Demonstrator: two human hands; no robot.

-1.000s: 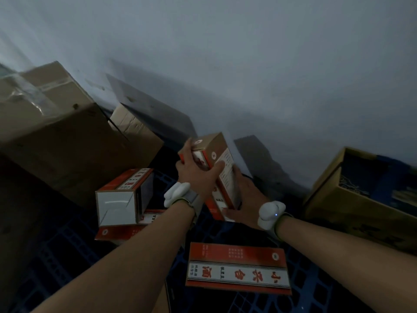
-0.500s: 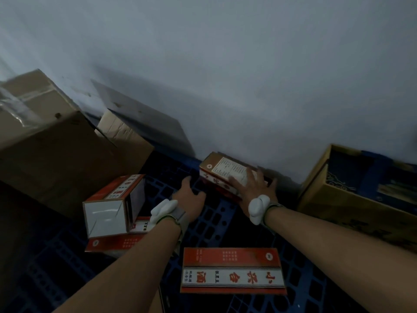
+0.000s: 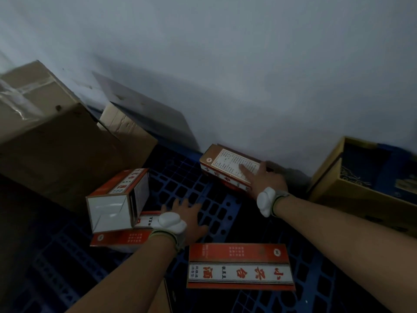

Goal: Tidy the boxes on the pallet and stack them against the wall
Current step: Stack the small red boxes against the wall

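Note:
A red-and-white box (image 3: pixel 226 164) lies flat on the blue pallet (image 3: pixel 180 184), its long side along the wall (image 3: pixel 248 75). My right hand (image 3: pixel 267 180) rests flat on its right end with fingers spread, not gripping. My left hand (image 3: pixel 188 214) hovers open over the pallet and holds nothing. Just left of it, an open-ended box (image 3: pixel 117 199) lies on its side on top of a flat red box (image 3: pixel 121 238). Another red-and-white box (image 3: pixel 239 266) lies flat near me between my forearms.
Large brown cartons (image 3: pixel 45 143) stand at the left, with a smaller carton (image 3: pixel 126 125) and a grey board (image 3: pixel 146 109) leaning on the wall behind them. An open yellow carton (image 3: pixel 361 184) sits at the right against the wall.
The box I held in both hands has been laid down against the wall. My left hand let go and drew back toward the boxes at the left; my right hand stays on the box.

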